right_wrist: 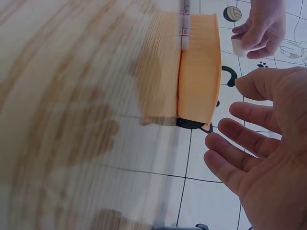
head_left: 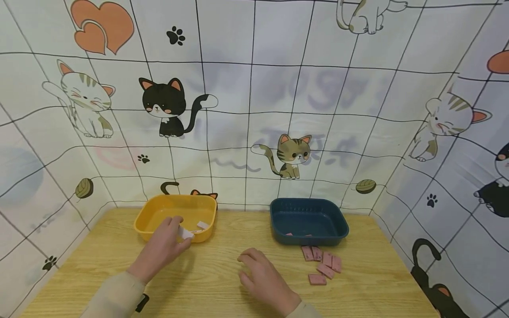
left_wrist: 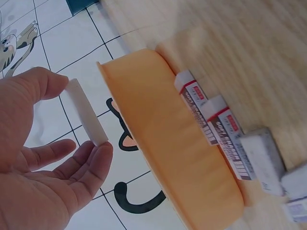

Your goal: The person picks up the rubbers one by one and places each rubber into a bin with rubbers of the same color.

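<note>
My left hand [head_left: 164, 244] pinches a plain white eraser [left_wrist: 87, 112] between thumb and fingertips, raised over the near rim of the yellow basket [head_left: 171, 204]. Inside that basket lie a few white pieces [head_left: 203, 225], partly hidden behind the hand. Along the basket's outer side, the left wrist view shows white erasers in printed sleeves [left_wrist: 229, 141] and a bare greyish one [left_wrist: 263, 160] on the table. My right hand [head_left: 267, 279] hovers over the table, palm facing inward, fingers loosely bent and holding nothing.
A dark blue basket [head_left: 310, 242] stands at the back right, a little pink showing inside. Several pink blocks [head_left: 317, 279] lie on the wooden table [head_left: 222, 247] before it. A cat-print cloth [head_left: 226, 132] encloses the back and sides.
</note>
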`<action>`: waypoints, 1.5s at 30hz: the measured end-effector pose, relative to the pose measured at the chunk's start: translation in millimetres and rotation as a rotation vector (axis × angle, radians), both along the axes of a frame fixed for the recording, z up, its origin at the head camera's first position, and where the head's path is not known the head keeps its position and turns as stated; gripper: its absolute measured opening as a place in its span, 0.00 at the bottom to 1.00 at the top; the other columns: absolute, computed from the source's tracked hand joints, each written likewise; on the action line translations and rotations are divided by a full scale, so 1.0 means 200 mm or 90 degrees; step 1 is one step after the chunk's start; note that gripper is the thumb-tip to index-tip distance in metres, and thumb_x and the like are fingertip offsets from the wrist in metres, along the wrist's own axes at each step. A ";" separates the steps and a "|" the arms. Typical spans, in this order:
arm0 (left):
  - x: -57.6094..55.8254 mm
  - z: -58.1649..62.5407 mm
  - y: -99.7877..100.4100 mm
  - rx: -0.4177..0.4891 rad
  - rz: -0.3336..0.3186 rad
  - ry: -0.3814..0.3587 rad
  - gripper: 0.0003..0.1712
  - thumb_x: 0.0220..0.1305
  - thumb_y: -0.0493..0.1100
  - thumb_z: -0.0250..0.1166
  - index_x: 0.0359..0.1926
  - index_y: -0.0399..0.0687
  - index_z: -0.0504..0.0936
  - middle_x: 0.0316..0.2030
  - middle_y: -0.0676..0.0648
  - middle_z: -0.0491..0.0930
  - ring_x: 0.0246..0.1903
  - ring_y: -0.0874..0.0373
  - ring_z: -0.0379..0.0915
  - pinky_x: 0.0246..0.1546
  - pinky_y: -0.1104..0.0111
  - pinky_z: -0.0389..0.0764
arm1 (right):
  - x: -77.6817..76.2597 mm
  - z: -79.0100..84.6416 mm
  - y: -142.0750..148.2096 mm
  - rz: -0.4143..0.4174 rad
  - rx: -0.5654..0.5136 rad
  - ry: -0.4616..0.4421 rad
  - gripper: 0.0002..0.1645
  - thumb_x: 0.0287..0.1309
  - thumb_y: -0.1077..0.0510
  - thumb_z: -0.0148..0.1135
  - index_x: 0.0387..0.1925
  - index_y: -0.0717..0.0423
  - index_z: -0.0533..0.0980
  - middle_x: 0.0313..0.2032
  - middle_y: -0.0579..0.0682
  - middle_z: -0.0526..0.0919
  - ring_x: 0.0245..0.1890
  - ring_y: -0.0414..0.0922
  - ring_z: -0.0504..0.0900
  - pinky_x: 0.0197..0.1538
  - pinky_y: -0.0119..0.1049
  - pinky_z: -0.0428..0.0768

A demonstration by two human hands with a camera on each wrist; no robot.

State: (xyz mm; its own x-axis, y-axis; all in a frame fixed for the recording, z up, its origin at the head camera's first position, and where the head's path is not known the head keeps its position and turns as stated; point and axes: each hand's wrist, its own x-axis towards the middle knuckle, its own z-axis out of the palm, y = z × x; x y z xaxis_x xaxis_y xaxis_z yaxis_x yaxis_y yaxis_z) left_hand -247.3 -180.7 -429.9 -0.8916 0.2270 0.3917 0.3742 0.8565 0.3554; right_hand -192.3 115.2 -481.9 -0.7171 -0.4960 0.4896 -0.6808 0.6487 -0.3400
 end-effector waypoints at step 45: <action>-0.36 -0.05 0.02 0.017 0.071 -0.292 0.34 0.59 0.43 0.68 0.59 0.23 0.70 0.48 0.28 0.79 0.42 0.43 0.77 0.48 0.48 0.80 | -0.03 0.03 -0.05 0.008 -0.005 -0.031 0.14 0.66 0.63 0.63 0.52 0.59 0.80 0.52 0.51 0.80 0.52 0.44 0.80 0.56 0.39 0.82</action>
